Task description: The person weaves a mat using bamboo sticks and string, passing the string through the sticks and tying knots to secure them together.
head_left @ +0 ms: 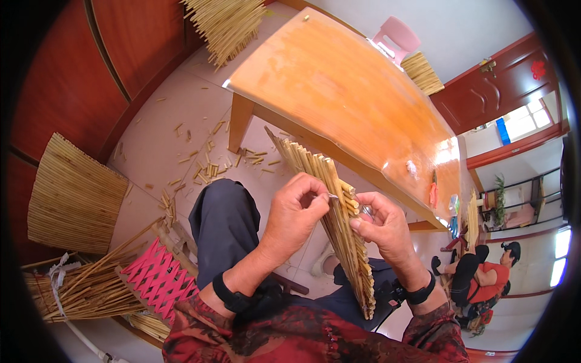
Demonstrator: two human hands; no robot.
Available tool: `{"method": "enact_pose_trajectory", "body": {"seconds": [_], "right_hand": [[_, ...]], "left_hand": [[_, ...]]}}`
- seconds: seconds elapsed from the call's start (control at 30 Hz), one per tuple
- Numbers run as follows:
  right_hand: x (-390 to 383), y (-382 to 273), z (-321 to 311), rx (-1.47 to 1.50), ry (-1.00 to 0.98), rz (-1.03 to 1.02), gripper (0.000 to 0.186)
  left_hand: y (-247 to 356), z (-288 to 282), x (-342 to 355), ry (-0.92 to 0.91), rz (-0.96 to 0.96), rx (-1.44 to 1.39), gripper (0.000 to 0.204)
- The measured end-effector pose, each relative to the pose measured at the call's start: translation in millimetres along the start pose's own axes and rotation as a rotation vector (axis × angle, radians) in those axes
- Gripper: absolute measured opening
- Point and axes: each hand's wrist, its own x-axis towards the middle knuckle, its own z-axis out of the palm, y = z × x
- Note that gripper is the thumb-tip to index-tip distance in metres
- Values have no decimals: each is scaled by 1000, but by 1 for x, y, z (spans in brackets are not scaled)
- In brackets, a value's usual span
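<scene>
A mat of straw-coloured reed stalks (350, 251) stands on edge between my knees, its cut ends toward me. My left hand (293, 212) is closed in a pinch on a thin pale thread (332, 195) at the near-left face of the mat. On the other side, my right hand (387, 227) is closed, thumb and finger pressed together beside the stalk ends. A small shiny bit shows by those fingertips, too small to name. Short stalk ends (349, 196) stick out between the two hands.
An orange wooden table (339, 66) stands just ahead. Cut stalk pieces (209, 169) litter the floor. A finished-looking reed mat (72, 196) leans at left, near a stalk bundle (91, 290) and a pink-laced seat (158, 275). Another person (484, 278) sits at far right.
</scene>
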Motion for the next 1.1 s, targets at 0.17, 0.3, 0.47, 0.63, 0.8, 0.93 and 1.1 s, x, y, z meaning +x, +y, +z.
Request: {"method": "enact_pose_trajectory", "body": {"seconds": [0.17,0.3,0.47,0.63,0.8,0.93,1.1], "right_hand": [[1,-2,-10,33,43,27,28],[7,3,-9,93,-100,79,22],[11,12,-9,-81,-150,66,16],[29,9,-26,50,-210,-8,18],[49,1,-3,527,-166,-192,20],[59,1,-4,557,-101,-221,20],[62,8,-3,916,-57,-265,20]], "left_hand": [[22,-24,12,95,23,2,7],[34,-19,20,-21,545,580,27],[13,-33,26,-231,418,534,27],[17,-39,23,-194,324,354,28],[20,-44,29,-334,372,593,26],[21,-50,36,-398,242,415,27],[9,-55,55,-222,289,263,28]]}}
